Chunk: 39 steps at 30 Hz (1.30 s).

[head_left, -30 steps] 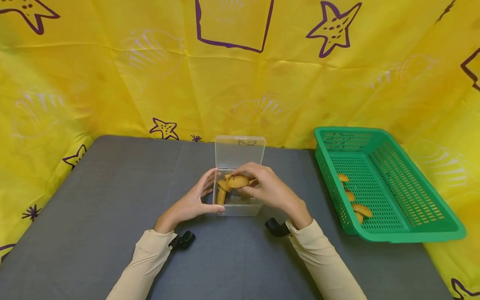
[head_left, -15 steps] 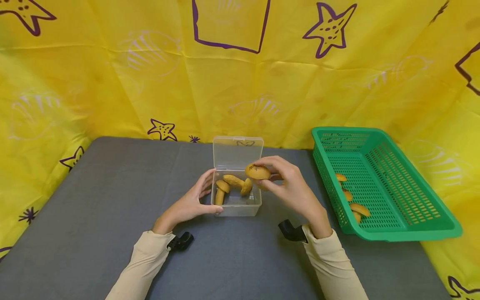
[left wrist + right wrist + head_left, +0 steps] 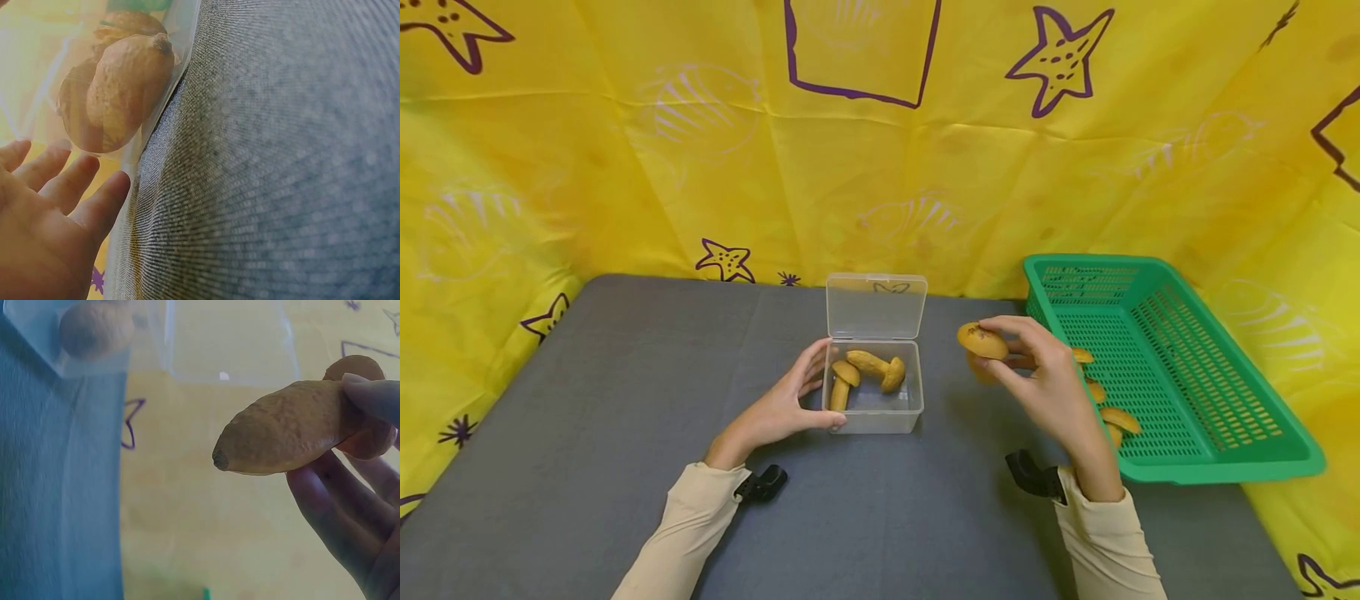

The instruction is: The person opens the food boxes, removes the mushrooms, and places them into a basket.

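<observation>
And here we see the mushroom point(image 3: 981, 342), tan and matte, its smooth rounded cap flecked with dark marks, its fat, wrinkled stem narrowing to a dark tip. It's up in the air over the counter point(image 3: 700, 367), between the clear box point(image 3: 872, 422) and the green basket point(image 3: 1251, 471), and the right hand point(image 3: 1048, 375) has it in a firm grip, thumb against fingers! Half a second ago we had it at the box's right edge; now it's well clear, over near the basket. The left hand point(image 3: 775, 408) hasn't budged, its fingers nearly straight along the box's left wall, thumb at the front corner. Inside, we count the same two, the stubby one point(image 3: 844, 379) and the lying one point(image 3: 877, 367); the lid point(image 3: 876, 308) still stands raised.
</observation>
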Tool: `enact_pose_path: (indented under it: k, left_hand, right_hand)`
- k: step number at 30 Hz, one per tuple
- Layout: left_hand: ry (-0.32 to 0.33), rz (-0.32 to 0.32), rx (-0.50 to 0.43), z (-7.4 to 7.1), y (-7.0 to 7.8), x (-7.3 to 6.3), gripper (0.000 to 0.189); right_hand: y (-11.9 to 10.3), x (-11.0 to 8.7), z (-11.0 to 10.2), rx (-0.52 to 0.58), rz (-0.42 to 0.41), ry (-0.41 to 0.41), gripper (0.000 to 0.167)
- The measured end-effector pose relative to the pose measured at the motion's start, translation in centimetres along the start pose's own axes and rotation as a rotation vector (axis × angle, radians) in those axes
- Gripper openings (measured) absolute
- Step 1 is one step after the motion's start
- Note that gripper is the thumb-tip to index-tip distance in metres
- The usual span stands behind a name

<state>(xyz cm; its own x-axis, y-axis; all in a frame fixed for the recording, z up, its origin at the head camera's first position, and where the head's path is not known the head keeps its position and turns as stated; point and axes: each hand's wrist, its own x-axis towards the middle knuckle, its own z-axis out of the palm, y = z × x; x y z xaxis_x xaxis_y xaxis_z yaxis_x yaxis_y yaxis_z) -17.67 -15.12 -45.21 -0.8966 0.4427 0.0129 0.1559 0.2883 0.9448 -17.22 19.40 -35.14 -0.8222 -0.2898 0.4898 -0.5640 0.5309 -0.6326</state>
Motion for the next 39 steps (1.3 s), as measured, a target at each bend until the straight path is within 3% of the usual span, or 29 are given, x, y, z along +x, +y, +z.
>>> enact_pose_path:
  k: [8,16,26,33,39]
  left_hand:
    - [0.000,-0.010,0.003,0.1,0.2,0.0,0.111]
    - [0.002,-0.005,0.002,0.1,0.1,0.0,0.110]
    - [0.004,0.004,0.001,0.1,0.1,0.0,0.109]
    - [0.006,0.003,0.004,0.1,0.0,-0.1,0.109]
    - [0.001,0.006,0.010,0.1,0.0,0.0,0.109]
  right_hand:
    - [0.5,-1.7,-2.0,-0.056,-0.028,0.103,0.051]
    - [1.0,-3.3,-3.2,-0.092,0.035,0.129,0.054]
    - [2.1,-4.6,-5.3,-0.147,0.039,0.185,0.056]
    - [2.3,-5.0,-6.5,-0.150,0.083,0.220,0.054]
    - [2.6,-5.6,-8.0,-0.179,0.183,0.260,0.051]
